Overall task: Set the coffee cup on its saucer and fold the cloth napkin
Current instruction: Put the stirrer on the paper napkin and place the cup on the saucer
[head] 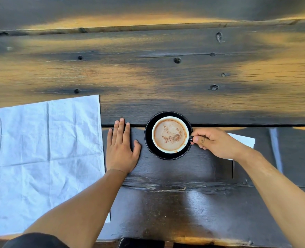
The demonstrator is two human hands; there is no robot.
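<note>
While no writing or label is showing anywhere, the left hand is lying flat, fingers straight, on the dark wooden table, just beside the cloth napkin spreading unfolded at 9 o'clock. The right hand is pinching the handle of the coffee cup, which is sitting on its black saucer. A white paper is peeking from under the right wrist. Bare planks are stretching open toward 12 o'clock.
</note>
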